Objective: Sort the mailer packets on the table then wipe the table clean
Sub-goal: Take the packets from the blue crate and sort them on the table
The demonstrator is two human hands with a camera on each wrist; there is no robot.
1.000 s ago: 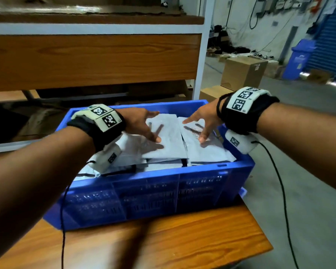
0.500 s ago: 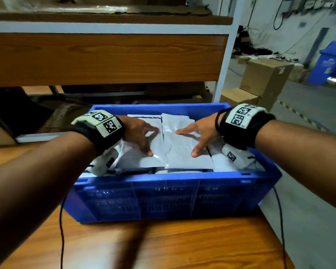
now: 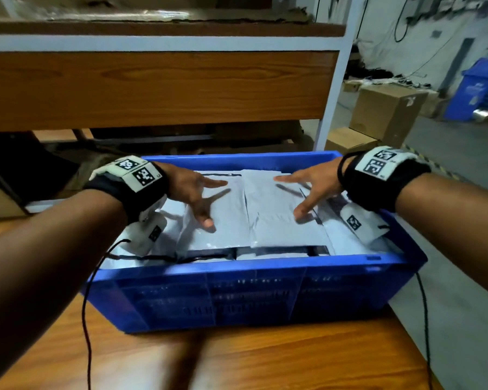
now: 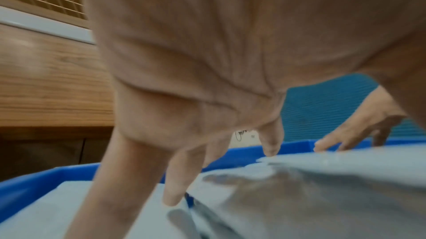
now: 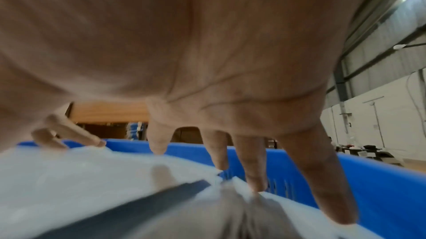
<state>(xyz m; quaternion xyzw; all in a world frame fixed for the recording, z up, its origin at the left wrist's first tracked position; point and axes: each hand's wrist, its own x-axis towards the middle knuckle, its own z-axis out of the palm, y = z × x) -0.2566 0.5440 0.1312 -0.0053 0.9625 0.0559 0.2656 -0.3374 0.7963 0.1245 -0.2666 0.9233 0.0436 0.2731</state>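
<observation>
A blue plastic crate [image 3: 254, 294] stands on the wooden table [image 3: 237, 361], filled to the brim with pale grey mailer packets [image 3: 276, 223]. My left hand [image 3: 200, 192] hovers spread over the left packets, fingers straight, thumb tip touching the top packet [image 3: 223, 220]. My right hand [image 3: 307, 190] is spread over the right packets, thumb tip touching a packet. In the left wrist view the left hand's fingers [image 4: 175, 179] point down at the packets [image 4: 299, 197]. The right wrist view shows straight fingers [image 5: 251, 162] above packets [image 5: 69, 179] and the crate wall [image 5: 368, 188]. Neither hand grips anything.
A wooden shelf board [image 3: 152, 88] with a white metal post [image 3: 333, 88] rises behind the crate. Cardboard boxes [image 3: 383, 114] and a blue bin [image 3: 473, 88] stand on the floor at right. The table's right edge lies near the crate. Wrist cables hang down.
The view has shifted so the crate sits more centred. Both hands have spread wider apart over the packets, fingers still straight, thumbs resting on the top packets.
</observation>
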